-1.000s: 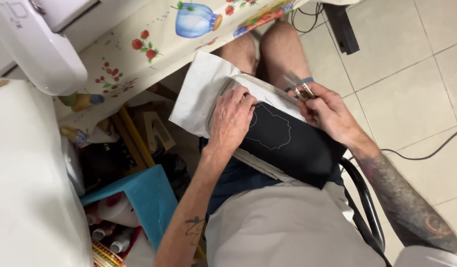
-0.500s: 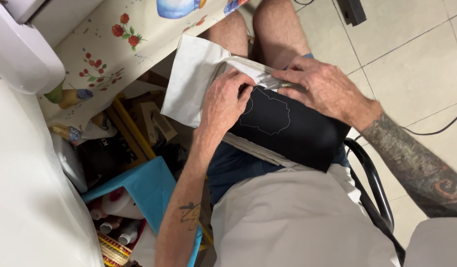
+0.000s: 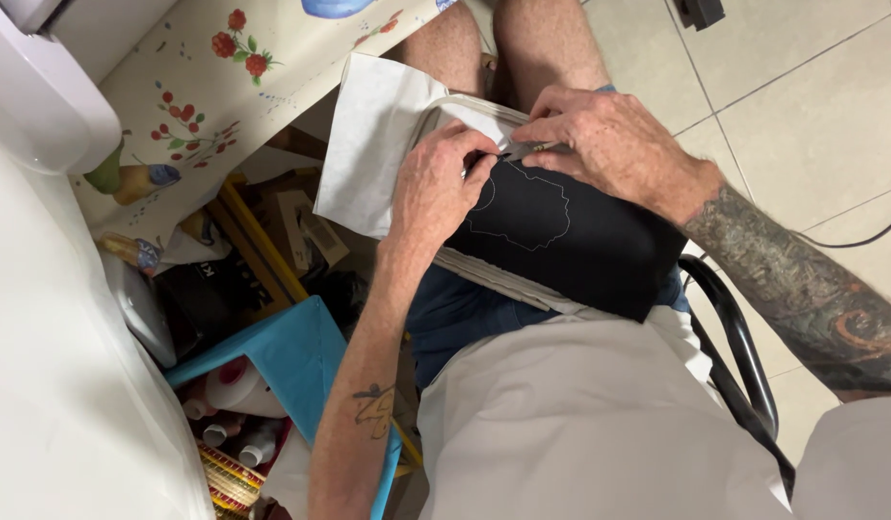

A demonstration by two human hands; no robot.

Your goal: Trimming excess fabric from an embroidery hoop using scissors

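A black fabric piece (image 3: 580,241) with a pale stitched outline (image 3: 523,207) lies in an embroidery hoop across my lap, over a white backing sheet (image 3: 368,144). My left hand (image 3: 444,188) rests on the hoop's left side, fingers pinching the fabric near the outline's top. My right hand (image 3: 609,140) holds small metal scissors (image 3: 524,149), their tips at the fabric beside my left fingers. The blades are mostly hidden by my fingers.
A table with a floral cloth (image 3: 224,87) and a white sewing machine (image 3: 41,87) stands at left. Below it sit a blue box (image 3: 291,356) with bottles and thread spools (image 3: 234,424). A black chair frame (image 3: 744,356) and tiled floor (image 3: 802,106) are at right.
My right hand, which lay flat over the hoop's top edge, now brings the scissors' tips down to the fabric. My left fingers have curled in to pinch the cloth.
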